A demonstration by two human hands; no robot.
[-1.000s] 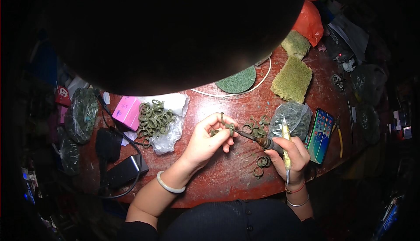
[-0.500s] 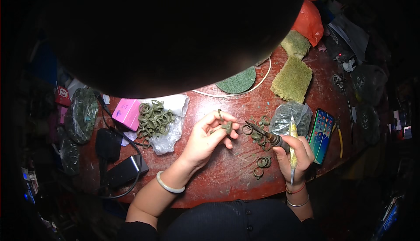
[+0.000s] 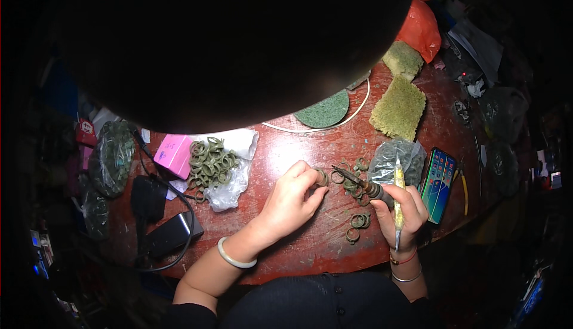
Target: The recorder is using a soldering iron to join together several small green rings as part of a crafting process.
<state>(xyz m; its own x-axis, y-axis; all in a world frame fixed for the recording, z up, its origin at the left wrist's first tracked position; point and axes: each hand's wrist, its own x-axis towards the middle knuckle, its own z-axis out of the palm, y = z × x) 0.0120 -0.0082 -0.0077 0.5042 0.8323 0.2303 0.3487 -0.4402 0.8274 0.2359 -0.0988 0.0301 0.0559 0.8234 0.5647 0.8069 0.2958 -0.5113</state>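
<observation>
My left hand (image 3: 291, 202) is closed, its fingertips pinching an olive-green ring (image 3: 322, 177); the curled fingers hide part of it. My right hand (image 3: 406, 212) is closed around a dark, soldering-iron-like tool (image 3: 375, 191), whose narrow tip points left toward the ring. Held in the same hand, a slim yellow-handled tool (image 3: 399, 195) with pointed metal ends stands nearly upright between the fingers. Loose green rings (image 3: 353, 221) lie on the red table (image 3: 286, 257) between my hands, some partly behind the dark tool. A larger heap of green rings (image 3: 213, 162) rests on clear plastic at the left.
A pink box (image 3: 173, 156) and a black device (image 3: 174, 234) with a cable are at the left. Right of my right hand lie a phone (image 3: 439, 184) and a clear bag (image 3: 394, 153). Yellow-green sponges (image 3: 398, 108) and a green disc (image 3: 324, 111) lie farther back. A dark shape covers the top.
My left hand has turned over and its spread fingers have drawn together around the ring, its back now showing. My right hand and both its tools have stayed nearly in place.
</observation>
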